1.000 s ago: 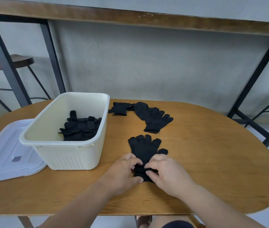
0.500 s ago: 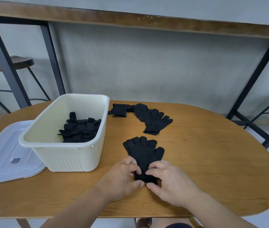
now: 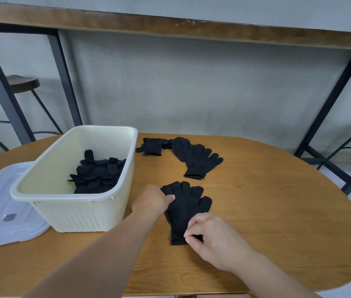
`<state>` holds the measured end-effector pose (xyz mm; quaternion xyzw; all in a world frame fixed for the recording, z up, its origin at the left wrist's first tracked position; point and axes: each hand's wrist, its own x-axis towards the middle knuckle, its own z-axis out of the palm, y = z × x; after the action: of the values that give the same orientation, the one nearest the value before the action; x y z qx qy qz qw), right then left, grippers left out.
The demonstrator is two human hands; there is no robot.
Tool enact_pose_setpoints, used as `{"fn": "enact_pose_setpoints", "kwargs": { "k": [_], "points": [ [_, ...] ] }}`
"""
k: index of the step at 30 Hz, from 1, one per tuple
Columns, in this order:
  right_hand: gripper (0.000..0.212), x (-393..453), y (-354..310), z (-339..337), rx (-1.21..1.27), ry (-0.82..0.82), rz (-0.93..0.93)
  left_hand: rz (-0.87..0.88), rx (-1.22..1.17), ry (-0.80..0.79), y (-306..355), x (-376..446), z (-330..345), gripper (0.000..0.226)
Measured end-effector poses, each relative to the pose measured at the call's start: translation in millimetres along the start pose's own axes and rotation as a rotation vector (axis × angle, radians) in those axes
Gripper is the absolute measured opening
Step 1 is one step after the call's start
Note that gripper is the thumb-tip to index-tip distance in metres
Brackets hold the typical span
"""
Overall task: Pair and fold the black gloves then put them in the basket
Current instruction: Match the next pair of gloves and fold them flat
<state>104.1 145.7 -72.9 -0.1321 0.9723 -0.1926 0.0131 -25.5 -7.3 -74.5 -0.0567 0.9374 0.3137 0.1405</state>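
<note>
The oval wooden tabletop (image 3: 277, 211) stands before a grey wall, with a dark stool at the left. The cream plastic basket (image 3: 80, 203) holds folded black gloves, beside its white lid (image 3: 2, 211). Loose black knit gloves (image 3: 191, 155) lie behind the stacked black glove pair (image 3: 185, 209). The left hand (image 3: 152, 201) presses the pair's finger end, fingers together; the right hand (image 3: 213, 235) pinches the cuff. Keep edges aligned, then fold cuff toward fingertips.

Grey wall (image 3: 191, 82); wooden counter (image 3: 170, 26) on black legs; stool (image 3: 19, 82) left.
</note>
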Motion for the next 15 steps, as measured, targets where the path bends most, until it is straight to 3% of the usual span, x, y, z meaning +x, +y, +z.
{"fn": "enact_pose_setpoints", "kwargs": {
  "k": [6,15],
  "points": [
    [0.025,3,3,-2,0.033,-0.007,0.02,-0.036,-0.218,0.033,-2,3,3,0.012],
    [0.026,2,3,2,-0.003,0.013,0.012,0.072,-0.027,0.111,-8,2,1,0.018]
  ]
}}
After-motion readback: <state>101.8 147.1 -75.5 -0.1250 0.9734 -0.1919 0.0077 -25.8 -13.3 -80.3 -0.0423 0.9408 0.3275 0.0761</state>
